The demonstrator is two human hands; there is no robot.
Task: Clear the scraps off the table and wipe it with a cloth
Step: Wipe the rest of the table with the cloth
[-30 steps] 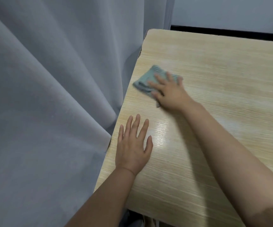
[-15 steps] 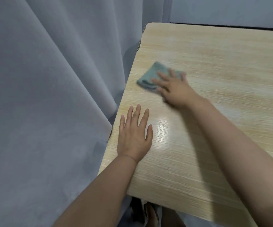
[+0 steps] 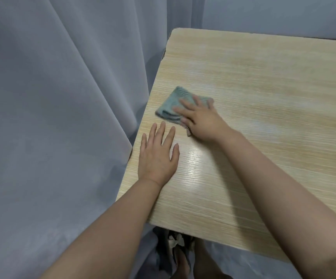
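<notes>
We see the cloth point(image 3: 172, 105), grey-green and folded into a rough rectangle, lying flat on the counter point(image 3: 264, 97) near its left edge. Its long axis runs on a diagonal, from the near-left corner by the counter edge up toward the far right; the folded edge with two dark stripes faces the near side. No label or writing that we can read on it; the frame is a little blurred there. The right hand point(image 3: 200, 119) lies palm down on the right half of the cloth, fingers straight and spread, pressing it to the wood rather than gripping it. The thumb side is at the cloth's near edge; we cannot tell whether the thumb tucks under. The left hand point(image 3: 158, 156) rests flat on the bare wood just near of the cloth, fingers extended and released, holding nothing, fingertips close to the cloth but apart from it. The counter is pale wood grain with a bright glare patch beside the left hand. A grey curtain point(image 3: 62, 117) hangs against the left edge, touching it. To the right and far side the wood runs open and wide. The near edge lies under both forearms.
</notes>
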